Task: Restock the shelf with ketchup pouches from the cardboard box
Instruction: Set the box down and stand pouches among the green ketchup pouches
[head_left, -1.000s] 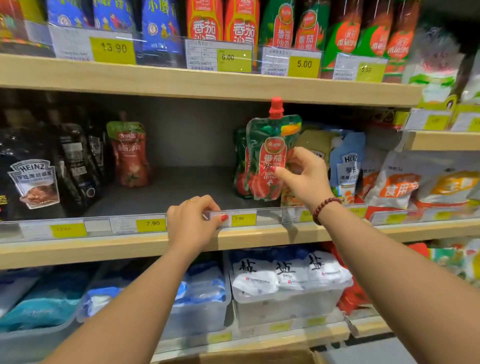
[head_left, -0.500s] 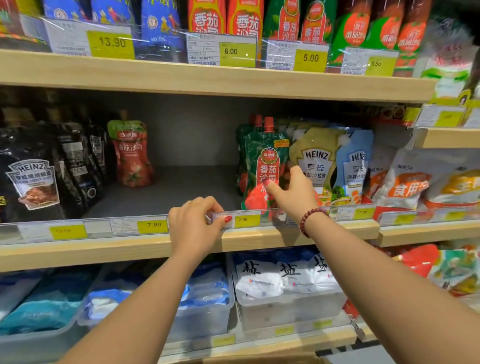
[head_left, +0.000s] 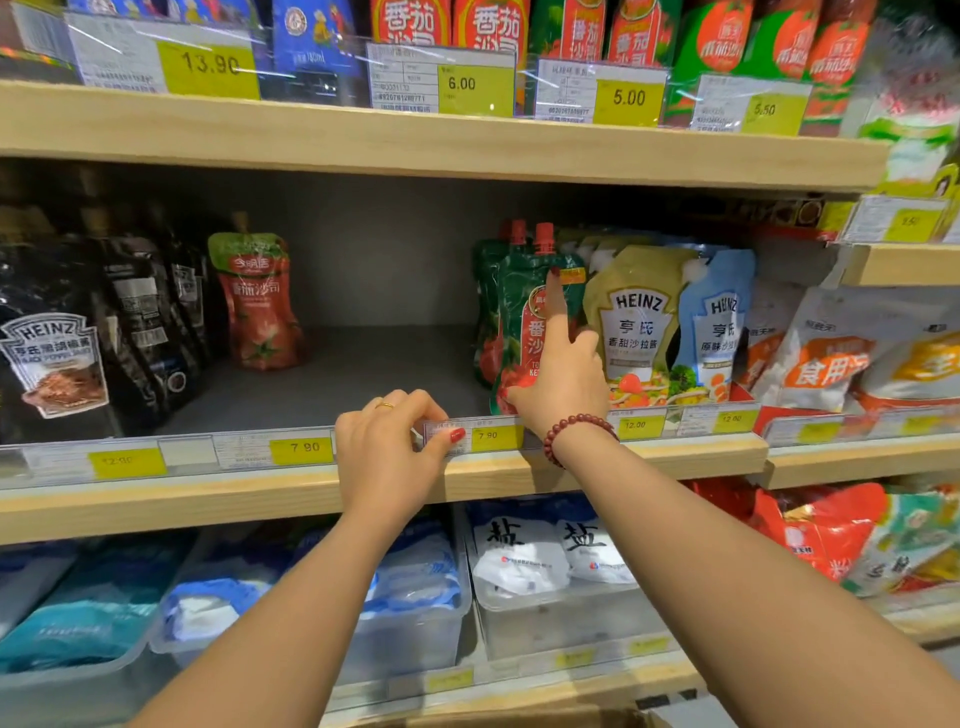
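Moved since a second ago: pouch (head_left: 519, 312), then lifted clear in the right hand (head_left: 563, 387), now standing upright on the middle shelf (head_left: 649, 457), at the front of a row of like ones, just left of the Heinz pouch (head_left: 636, 322). Right grip loosened: index finger (head_left: 555, 306) straight up against the pouch front, thumb on its lower left corner, other fingers bent at its right edge, nothing clasped. Left hand (head_left: 387, 447) unchanged: grip pinching the left end of the 7.90 tag (head_left: 488, 435) on the shelf rail, thumb in front, fingers curled over the top. Bare stretch of shelf left of the pouch, then a lone red pouch (head_left: 257, 306). Box (head_left: 519, 719) flap just showing at bottom edge.
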